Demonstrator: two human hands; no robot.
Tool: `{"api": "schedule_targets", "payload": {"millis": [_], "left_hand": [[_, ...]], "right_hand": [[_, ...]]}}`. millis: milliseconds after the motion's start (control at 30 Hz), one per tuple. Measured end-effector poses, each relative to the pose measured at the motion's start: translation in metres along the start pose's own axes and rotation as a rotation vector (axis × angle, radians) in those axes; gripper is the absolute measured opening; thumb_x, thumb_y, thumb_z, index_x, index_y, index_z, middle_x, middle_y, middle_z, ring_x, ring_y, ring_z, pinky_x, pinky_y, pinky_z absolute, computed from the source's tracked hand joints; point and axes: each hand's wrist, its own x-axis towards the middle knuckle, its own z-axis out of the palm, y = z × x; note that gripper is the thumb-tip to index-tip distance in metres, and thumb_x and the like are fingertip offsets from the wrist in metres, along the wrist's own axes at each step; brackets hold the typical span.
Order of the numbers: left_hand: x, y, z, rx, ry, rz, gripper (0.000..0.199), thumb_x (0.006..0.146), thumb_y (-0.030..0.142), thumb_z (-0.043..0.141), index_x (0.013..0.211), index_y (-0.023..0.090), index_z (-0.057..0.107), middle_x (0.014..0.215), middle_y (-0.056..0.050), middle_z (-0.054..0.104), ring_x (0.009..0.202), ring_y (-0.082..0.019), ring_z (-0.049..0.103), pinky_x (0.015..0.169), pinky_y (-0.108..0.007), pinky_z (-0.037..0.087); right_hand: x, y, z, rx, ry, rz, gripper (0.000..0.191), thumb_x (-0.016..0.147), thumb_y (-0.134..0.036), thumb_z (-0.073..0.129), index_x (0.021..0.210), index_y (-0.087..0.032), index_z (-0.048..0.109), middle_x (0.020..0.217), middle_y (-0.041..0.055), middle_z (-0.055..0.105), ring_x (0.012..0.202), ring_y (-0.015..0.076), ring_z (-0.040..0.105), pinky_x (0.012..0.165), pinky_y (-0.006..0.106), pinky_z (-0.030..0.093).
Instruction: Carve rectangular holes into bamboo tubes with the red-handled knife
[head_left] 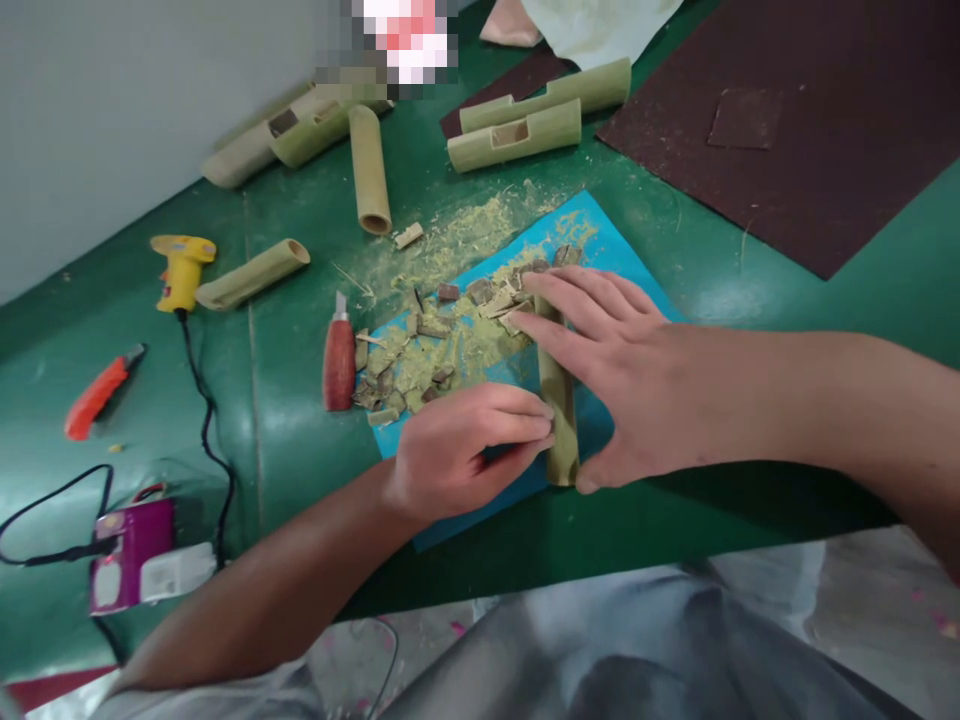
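Observation:
A green bamboo tube [556,400] lies on a blue sheet [607,245], one end toward me. My right hand [622,350] spans it, the fingers stretched over its far part and the thumb by its near end, steadying it. At the tube's left side, my left hand [476,445] is closed in a pinch, fingertips against the bamboo; whatever is between them is hidden. Bamboo chips and shavings [420,350] cover much of the sheet left of the tube. Just left of the sheet lies a red-handled chisel [340,360], its short blade pointing away.
On the green table [292,520] lie a yellow glue gun [182,270] with a black cord, an orange utility knife [101,395] and a purple power block [133,555]. Several bamboo pieces [517,138] lie at the back. A dark brown board [810,130] occupies the right.

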Motion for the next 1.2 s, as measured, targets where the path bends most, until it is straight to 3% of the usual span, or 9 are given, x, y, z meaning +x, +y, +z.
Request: {"api": "schedule_targets", "payload": {"millis": [200,400,467,567,633,733,933,1100,1200], "left_hand": [[-0.001,0.003,0.002,0.040,0.031,-0.007,0.007,0.104,0.018,0.071,0.107,0.023,0.075,0.105,-0.007,0.088,0.098,-0.020,0.087,0.083,-0.023,0.072],[-0.003,0.013,0.003,-0.007,0.113,-0.128,0.012,0.101,0.014,0.075,0.104,0.026,0.076,0.106,-0.004,0.089,0.101,-0.018,0.087,0.093,-0.023,0.071],[-0.002,0.013,0.003,-0.002,0.089,-0.119,0.011,0.102,0.016,0.074,0.103,0.026,0.078,0.106,-0.004,0.089,0.099,-0.018,0.087,0.090,-0.024,0.072],[0.000,0.010,0.003,0.063,0.034,-0.129,0.011,0.103,0.018,0.072,0.103,0.025,0.081,0.109,-0.005,0.089,0.100,-0.020,0.087,0.090,-0.027,0.072],[0.002,0.009,0.004,0.107,0.083,-0.163,0.011,0.102,0.018,0.074,0.103,0.025,0.081,0.110,-0.005,0.089,0.101,-0.021,0.087,0.091,-0.028,0.072],[0.002,0.009,0.004,0.100,0.114,-0.160,0.008,0.101,0.018,0.076,0.102,0.025,0.081,0.107,-0.004,0.089,0.100,-0.020,0.087,0.090,-0.026,0.071],[0.000,0.011,0.000,0.075,-0.038,-0.134,0.013,0.105,0.019,0.069,0.104,0.023,0.081,0.111,-0.006,0.088,0.100,-0.020,0.087,0.087,-0.024,0.070],[0.000,0.010,0.002,0.100,0.076,-0.196,0.011,0.103,0.020,0.073,0.107,0.023,0.082,0.112,-0.005,0.088,0.104,-0.020,0.085,0.093,-0.025,0.069],[-0.002,0.009,0.000,0.060,-0.010,-0.203,0.012,0.104,0.020,0.071,0.104,0.023,0.083,0.113,-0.006,0.088,0.104,-0.019,0.086,0.095,-0.026,0.069]], "right_hand": [[0.002,-0.002,0.010,-0.031,-0.012,0.028,0.133,0.061,-0.071,0.095,0.171,-0.022,0.038,0.186,0.0205,0.021,0.172,0.0518,0.011,0.140,0.068,0.020],[0.003,-0.003,0.009,-0.068,-0.079,0.028,0.133,0.069,-0.073,0.088,0.173,-0.013,0.031,0.187,0.0222,0.011,0.173,0.0504,0.003,0.139,0.072,0.019],[0.002,-0.001,0.010,-0.067,-0.081,0.017,0.134,0.069,-0.073,0.089,0.172,-0.010,0.032,0.187,0.0242,0.010,0.173,0.0519,0.003,0.138,0.074,0.019],[0.001,0.001,0.011,-0.031,-0.048,0.011,0.133,0.066,-0.072,0.092,0.171,-0.017,0.033,0.187,0.0191,0.014,0.172,0.0537,0.005,0.138,0.074,0.022],[0.000,0.002,0.011,-0.011,-0.036,0.010,0.131,0.064,-0.072,0.093,0.170,-0.021,0.036,0.187,0.0155,0.018,0.172,0.0535,0.006,0.138,0.073,0.024],[0.001,0.001,0.010,-0.012,-0.055,0.025,0.128,0.063,-0.072,0.094,0.167,-0.019,0.040,0.187,0.0166,0.019,0.173,0.0524,0.006,0.139,0.071,0.025],[0.004,-0.003,0.009,-0.021,-0.065,0.042,0.129,0.062,-0.070,0.095,0.167,-0.016,0.042,0.188,0.0194,0.015,0.173,0.0510,0.005,0.138,0.072,0.024],[0.004,-0.004,0.007,-0.005,-0.071,0.059,0.125,0.062,-0.069,0.095,0.165,-0.018,0.045,0.188,0.0161,0.016,0.173,0.0509,0.005,0.140,0.069,0.023],[0.003,-0.002,0.008,0.000,-0.083,0.052,0.126,0.061,-0.070,0.094,0.165,-0.020,0.046,0.188,0.0147,0.015,0.173,0.0516,0.005,0.140,0.070,0.023]]}}
